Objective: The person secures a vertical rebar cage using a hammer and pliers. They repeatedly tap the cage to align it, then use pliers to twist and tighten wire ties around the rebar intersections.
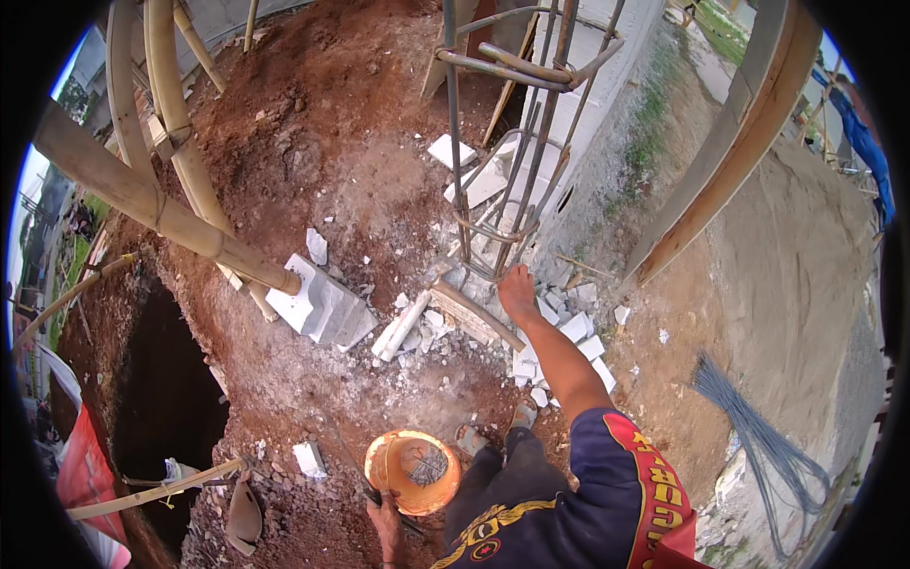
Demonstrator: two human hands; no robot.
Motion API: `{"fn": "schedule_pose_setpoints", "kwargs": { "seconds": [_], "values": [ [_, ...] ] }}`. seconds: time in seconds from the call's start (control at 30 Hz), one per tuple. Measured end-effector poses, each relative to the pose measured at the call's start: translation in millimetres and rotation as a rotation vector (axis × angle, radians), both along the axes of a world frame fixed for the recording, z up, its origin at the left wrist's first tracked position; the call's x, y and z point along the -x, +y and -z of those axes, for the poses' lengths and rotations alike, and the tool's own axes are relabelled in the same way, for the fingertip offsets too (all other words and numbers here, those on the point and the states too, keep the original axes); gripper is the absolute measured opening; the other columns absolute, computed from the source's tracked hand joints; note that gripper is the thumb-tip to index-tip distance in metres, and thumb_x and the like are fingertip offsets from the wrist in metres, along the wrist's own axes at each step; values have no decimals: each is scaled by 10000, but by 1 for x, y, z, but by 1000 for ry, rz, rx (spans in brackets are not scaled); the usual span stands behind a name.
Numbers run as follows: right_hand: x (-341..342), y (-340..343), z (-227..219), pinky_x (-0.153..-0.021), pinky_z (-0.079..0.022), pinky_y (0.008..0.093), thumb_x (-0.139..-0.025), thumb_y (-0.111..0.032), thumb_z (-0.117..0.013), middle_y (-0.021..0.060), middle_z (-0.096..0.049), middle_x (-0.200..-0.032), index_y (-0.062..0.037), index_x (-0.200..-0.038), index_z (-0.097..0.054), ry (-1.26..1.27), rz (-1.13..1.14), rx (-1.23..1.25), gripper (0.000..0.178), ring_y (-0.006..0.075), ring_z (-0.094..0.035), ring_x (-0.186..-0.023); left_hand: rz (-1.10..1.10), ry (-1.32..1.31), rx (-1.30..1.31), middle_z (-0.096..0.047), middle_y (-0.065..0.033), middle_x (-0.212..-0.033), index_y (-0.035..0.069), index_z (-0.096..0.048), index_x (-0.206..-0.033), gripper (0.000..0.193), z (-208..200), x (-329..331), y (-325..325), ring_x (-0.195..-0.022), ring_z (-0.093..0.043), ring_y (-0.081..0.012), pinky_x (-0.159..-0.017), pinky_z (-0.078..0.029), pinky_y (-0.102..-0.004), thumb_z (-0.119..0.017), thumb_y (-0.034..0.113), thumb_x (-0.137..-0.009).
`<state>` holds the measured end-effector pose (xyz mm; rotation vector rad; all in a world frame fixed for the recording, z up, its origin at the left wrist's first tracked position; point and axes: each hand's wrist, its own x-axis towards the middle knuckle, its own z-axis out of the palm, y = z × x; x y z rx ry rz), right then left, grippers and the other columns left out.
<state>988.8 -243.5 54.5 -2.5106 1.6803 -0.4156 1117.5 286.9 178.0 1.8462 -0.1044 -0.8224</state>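
Note:
My right hand (517, 292) reaches forward to the foot of an upright rebar cage (464, 142). Its fingers are closed at the lowest bars; whatever they pinch is too small to make out. Thin bent stirrups ring the cage's long bars. Low at the left, my left hand (387, 517) is closed around a dark metal tool (373, 495), whose kind I cannot tell. That hand is beside an orange bucket (384, 465), which has a small bundle of thin wire pieces (425, 466) inside.
Broken white blocks (576, 328) and a wooden piece (474, 313) lie around the cage's foot. Bamboo poles (171, 213) slant in from the left, above a deep pit (166, 379). A tall board (730, 161) leans at the right, near a bundle of thin rods (758, 436).

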Motion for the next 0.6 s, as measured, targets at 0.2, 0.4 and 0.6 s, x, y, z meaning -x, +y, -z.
{"fn": "schedule_pose_setpoints", "kwargs": {
  "seconds": [0.2, 0.4, 0.6],
  "values": [
    [8, -5, -4, -872, -418, 473, -822, -126, -552, 114, -599, -1010, -53, -896, -691, -45, -219, -54, 174, 309, -498, -1047, 24, 78, -57, -405, 62, -651, 47, -588, -821, 300, -3, 24, -44, -572, -340, -57, -514, -255, -248, -559, 295, -988],
    [10, -12, -22, -859, -448, 461, -839, -113, -491, 163, -603, -1013, -8, -919, -664, 190, -348, -192, 218, 318, -539, -1020, 34, 50, -14, -406, 60, -649, 48, -586, -796, 315, -1, 29, -86, -586, -355, -61, -523, -266, -255, -559, 303, -978],
    [42, 13, -50, -727, -504, 544, -837, -36, -513, 267, -634, -914, 28, -1013, -530, -53, -177, -389, 189, 456, -640, -840, 37, 37, 41, -468, 39, -631, 38, -605, -797, 254, 1, 21, -126, -567, -405, -64, -520, -303, -242, -566, 211, -980]
  ]
}}
